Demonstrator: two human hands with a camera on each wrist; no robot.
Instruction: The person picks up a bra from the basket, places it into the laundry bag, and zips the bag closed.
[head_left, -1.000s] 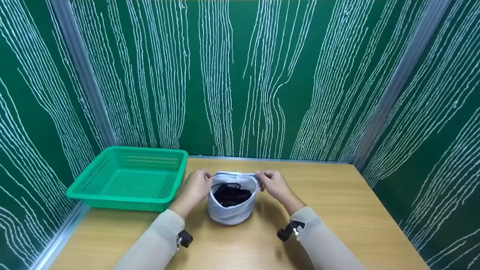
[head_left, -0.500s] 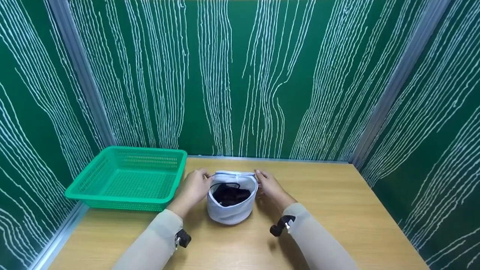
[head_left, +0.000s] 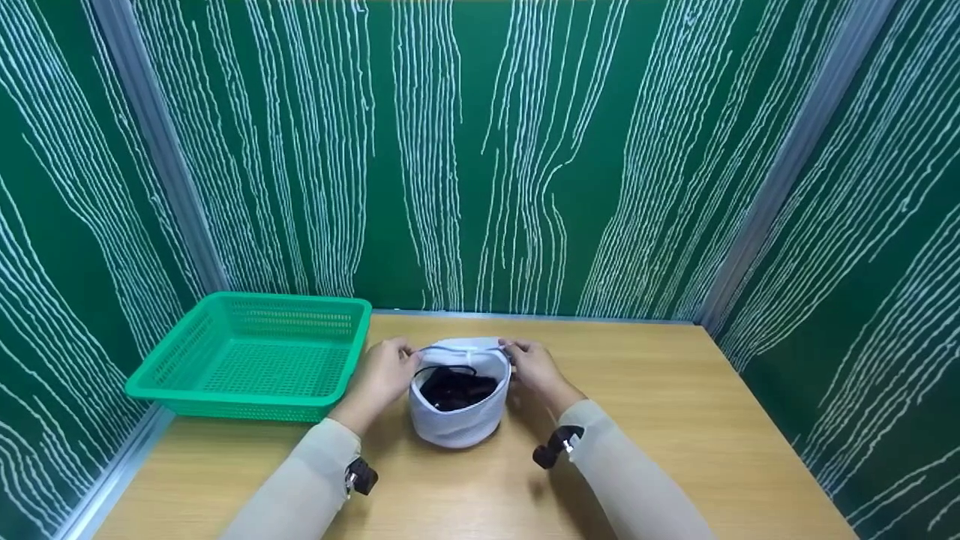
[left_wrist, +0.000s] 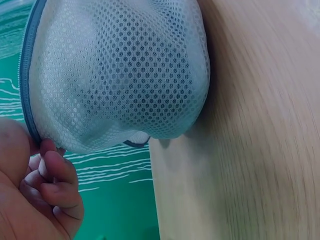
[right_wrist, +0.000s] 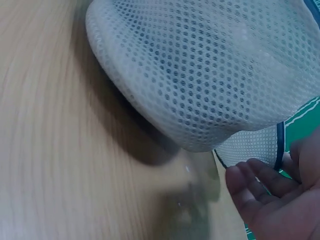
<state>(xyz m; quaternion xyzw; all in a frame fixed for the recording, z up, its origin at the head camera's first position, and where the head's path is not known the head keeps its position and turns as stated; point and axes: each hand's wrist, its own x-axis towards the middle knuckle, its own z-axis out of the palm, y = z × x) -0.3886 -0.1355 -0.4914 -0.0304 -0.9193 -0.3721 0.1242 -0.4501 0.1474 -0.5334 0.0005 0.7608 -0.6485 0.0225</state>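
The mesh zip bag (head_left: 457, 427), white with a dark zip edge, sat upright on the wood-grained counter (head_left: 660, 405), its mouth gaping upward around dark contents (head_left: 465, 390) too dim to identify. Taking twelve o'clock as the far side of the counter, the person's left hand (head_left: 386, 371) stood at ten o'clock from the bag, its fingers pinching the zip edge; the right hand (head_left: 536, 369) was at two o'clock, its fingers pinching the other end of the rim. Between nine and ten o'clock, just past the left hand, stood a green plastic basket (head_left: 225, 398) with perforated walls. The counter's pale brown grain took soft shadows beneath the arms. Green panels (head_left: 382, 187) streaked with wavy white lines enclosed it at nine, twelve and three o'clock, meeting at a grey post (head_left: 161, 150) towards ten and another post (head_left: 799, 150) towards two.
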